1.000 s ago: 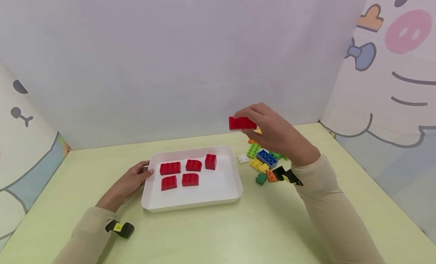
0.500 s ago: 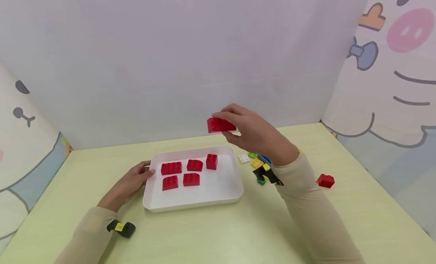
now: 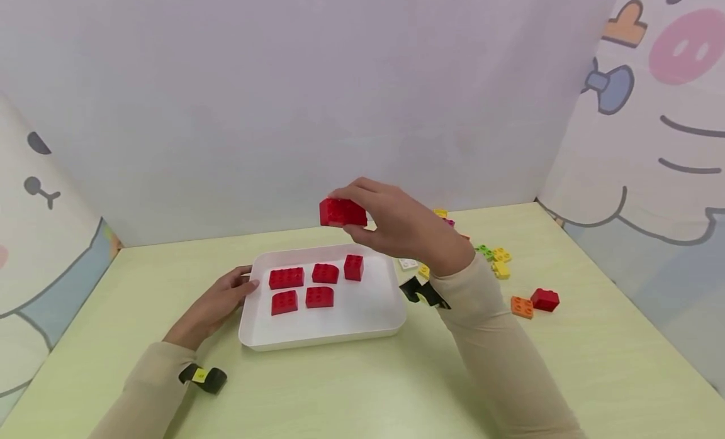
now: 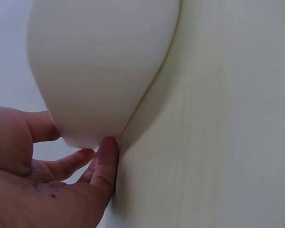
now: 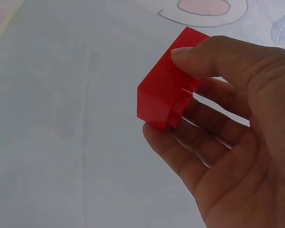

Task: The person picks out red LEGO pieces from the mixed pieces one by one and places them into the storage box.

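Observation:
My right hand (image 3: 396,225) holds a red toy brick (image 3: 342,212) in the air above the far edge of a white tray (image 3: 351,322). In the right wrist view the thumb presses one long side of the brick, with the fingers on the other side. Several red bricks, among them a tall one (image 3: 354,268) and a long one (image 3: 286,277), lie in the left and middle of the tray. My left hand (image 3: 218,304) grips the tray's left wall; the left wrist view has the thumb at the rim and fingertips against the outside near the table.
Right of the tray lie loose bricks, partly hidden by the right arm: a white one (image 3: 408,263), yellow ones (image 3: 501,270) and a green one (image 3: 484,252). Further right are an orange brick (image 3: 522,307) and another red brick (image 3: 545,300). A pale wall (image 3: 226,143) rises behind the table.
My right hand has carried the red brick leftward, from above the loose bricks to above the tray's far edge. Bricks at the right came into sight. The left hand stays on the tray.

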A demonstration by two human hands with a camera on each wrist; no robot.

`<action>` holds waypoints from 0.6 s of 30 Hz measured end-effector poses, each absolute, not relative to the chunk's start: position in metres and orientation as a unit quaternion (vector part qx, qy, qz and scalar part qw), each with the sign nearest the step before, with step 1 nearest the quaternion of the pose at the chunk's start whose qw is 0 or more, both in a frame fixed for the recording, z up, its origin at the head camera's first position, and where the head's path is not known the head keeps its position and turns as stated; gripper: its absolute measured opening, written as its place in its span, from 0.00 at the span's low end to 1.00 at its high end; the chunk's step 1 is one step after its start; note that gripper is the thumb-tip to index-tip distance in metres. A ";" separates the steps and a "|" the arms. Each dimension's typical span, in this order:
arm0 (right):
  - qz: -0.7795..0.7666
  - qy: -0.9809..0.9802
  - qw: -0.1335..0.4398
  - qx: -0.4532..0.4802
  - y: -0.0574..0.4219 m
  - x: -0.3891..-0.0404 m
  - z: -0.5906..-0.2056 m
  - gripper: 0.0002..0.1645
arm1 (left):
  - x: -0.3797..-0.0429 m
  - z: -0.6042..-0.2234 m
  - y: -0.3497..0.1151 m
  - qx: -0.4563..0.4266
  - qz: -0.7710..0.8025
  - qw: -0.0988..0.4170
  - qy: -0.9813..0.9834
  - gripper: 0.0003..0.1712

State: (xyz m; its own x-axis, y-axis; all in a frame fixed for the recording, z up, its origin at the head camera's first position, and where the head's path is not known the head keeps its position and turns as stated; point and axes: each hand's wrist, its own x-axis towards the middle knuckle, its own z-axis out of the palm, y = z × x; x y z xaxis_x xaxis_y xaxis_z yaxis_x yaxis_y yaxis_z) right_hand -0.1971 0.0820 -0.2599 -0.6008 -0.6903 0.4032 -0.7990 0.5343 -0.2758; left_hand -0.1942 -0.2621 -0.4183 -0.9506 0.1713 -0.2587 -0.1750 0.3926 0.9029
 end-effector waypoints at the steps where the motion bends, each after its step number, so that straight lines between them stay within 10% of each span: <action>1: 0.219 -0.872 0.110 0.424 0.080 -0.198 -0.261 0.28 | -0.194 -0.418 -0.262 -0.001 0.552 0.157 0.819 0.35; 18: 0.117 -0.927 -0.160 0.318 0.043 -0.226 -0.318 0.28 | -0.195 -0.417 -0.261 -0.011 0.558 0.158 0.814 0.34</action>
